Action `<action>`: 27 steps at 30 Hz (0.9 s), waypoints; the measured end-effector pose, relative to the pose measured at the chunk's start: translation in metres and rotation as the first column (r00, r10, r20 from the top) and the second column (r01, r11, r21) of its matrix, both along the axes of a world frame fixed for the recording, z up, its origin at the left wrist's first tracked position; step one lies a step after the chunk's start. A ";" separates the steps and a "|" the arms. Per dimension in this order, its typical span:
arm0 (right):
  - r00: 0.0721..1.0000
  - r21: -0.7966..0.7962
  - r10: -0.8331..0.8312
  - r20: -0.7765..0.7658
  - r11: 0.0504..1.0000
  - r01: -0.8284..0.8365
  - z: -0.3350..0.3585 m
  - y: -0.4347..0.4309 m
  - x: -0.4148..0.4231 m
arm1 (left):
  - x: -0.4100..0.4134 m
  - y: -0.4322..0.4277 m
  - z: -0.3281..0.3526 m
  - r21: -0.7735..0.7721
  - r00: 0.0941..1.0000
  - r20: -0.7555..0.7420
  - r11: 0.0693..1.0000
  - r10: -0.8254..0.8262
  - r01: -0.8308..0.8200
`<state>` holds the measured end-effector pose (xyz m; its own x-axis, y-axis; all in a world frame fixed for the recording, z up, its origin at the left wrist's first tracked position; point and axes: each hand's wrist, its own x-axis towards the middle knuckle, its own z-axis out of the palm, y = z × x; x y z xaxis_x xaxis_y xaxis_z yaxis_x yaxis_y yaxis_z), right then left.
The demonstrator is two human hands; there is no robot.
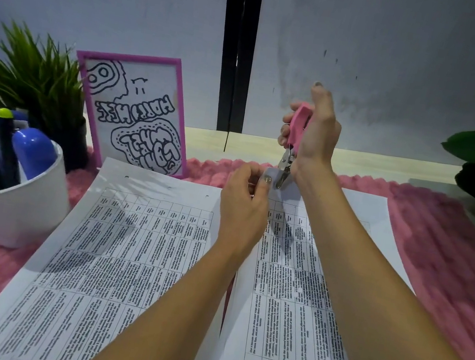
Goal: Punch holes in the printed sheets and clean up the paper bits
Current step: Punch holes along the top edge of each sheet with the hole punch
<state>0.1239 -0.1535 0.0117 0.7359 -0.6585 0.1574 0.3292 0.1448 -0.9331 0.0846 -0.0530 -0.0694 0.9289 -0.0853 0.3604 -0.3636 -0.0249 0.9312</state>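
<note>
punch [298, 124] on sheet [290, 288] edge | pen cup [6, 215] left | frame [134, 113], plant [26, 68] behind

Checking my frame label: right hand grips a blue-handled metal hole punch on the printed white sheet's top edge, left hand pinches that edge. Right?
One slip: the head view shows the metal hole punch has a pink handle, not blue. Otherwise yes: the right hand grips it on the printed white sheet at its top edge, which the left hand pinches.

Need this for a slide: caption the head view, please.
Right hand grips a pink hole punch at the far edge of a printed sheet that the left hand pinches.
</note>
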 end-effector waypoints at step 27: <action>0.999 0.065 -0.047 0.027 0.997 0.045 0.001 0.004 -0.005 | 0.006 -0.001 -0.008 0.007 1.000 0.001 1.000 0.021 -0.021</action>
